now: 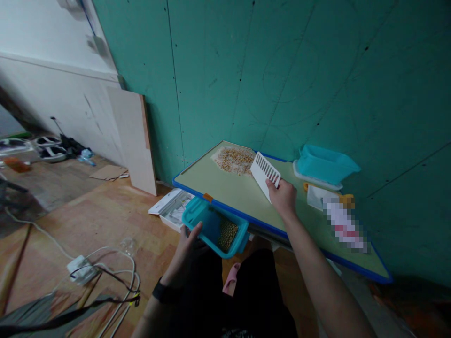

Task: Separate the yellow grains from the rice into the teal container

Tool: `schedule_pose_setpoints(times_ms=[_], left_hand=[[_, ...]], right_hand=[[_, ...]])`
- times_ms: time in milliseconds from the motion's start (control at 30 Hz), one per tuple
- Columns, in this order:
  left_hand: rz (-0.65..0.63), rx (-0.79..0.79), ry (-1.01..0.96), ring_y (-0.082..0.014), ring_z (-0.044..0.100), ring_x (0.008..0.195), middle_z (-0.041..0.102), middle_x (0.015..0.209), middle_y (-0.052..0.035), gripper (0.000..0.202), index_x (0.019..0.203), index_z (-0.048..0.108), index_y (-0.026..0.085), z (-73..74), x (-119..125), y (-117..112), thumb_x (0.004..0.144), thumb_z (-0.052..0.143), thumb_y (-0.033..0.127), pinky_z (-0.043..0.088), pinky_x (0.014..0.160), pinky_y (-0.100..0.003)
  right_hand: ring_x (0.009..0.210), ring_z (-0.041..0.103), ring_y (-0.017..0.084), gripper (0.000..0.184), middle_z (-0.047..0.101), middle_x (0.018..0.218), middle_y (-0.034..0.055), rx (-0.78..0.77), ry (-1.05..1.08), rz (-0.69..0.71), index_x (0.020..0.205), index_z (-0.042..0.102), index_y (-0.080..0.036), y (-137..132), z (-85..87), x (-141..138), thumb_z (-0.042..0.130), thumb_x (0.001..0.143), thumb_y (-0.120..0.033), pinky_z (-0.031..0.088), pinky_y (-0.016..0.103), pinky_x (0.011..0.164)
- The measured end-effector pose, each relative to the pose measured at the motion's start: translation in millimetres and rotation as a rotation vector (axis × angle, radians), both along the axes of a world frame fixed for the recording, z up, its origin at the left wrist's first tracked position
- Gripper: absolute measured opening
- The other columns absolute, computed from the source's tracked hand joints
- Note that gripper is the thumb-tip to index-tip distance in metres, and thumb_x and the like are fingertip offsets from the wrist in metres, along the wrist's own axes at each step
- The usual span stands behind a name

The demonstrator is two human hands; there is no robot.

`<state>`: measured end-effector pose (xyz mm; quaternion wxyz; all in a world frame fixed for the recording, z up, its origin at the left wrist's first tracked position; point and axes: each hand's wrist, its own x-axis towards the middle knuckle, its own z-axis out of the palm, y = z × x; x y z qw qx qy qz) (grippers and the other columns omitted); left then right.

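Note:
My left hand [188, 241] grips the near left rim of a teal plastic container [211, 240], held tilted just below the table's front edge. Small greenish beans [227, 234] are gathered at its right end. Over the table, my right hand [283, 195] is closed on a white slotted plastic scraper [262, 176], its slots toward the wall. Beside the scraper's far left corner lies a spread pile of rice and yellow beans [234, 160]. The pile rests on the pale green tabletop [214, 180] with its blue edging.
A second teal container [327, 163] stands on a white lid at the table's back right, near a blurred-out packet [345, 225]. The green wall [225, 70] borders the table. A white box [172, 211] and cables [116, 272] lie on the floor at left.

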<state>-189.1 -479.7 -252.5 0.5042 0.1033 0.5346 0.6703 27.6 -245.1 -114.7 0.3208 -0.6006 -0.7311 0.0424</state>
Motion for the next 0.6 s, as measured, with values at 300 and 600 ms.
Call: schedule_pose_setpoints(times_ms=[300, 600], left_hand=[[0.012, -0.014, 0.030, -0.0305, 0.088, 0.108, 0.070, 0.152, -0.0140, 0.083, 0.156, 0.050, 0.036, 2.0, 1.2, 1.6, 0.092, 0.094, 0.067, 0.075, 0.093, -0.049], [-0.001, 0.015, 0.011, -0.0327, 0.088, 0.118, 0.071, 0.159, -0.0152, 0.082, 0.157, 0.053, 0.036, 12.3, 4.1, -2.8, 0.093, 0.094, 0.067, 0.076, 0.097, -0.049]], right_hand=[[0.079, 0.075, 0.029, 0.037, 0.085, 0.084, 0.0183, 0.021, 0.118, 0.095, 0.078, 0.083, -0.018, 4.2, -12.8, 14.3, 0.071, 0.100, -0.045, 0.041, 0.033, 0.068], [0.081, 0.077, 0.030, 0.040, 0.084, 0.080, 0.0150, -0.010, 0.167, 0.152, 0.080, 0.084, -0.018, 12.9, -16.2, 25.6, 0.072, 0.100, -0.052, 0.045, 0.033, 0.069]])
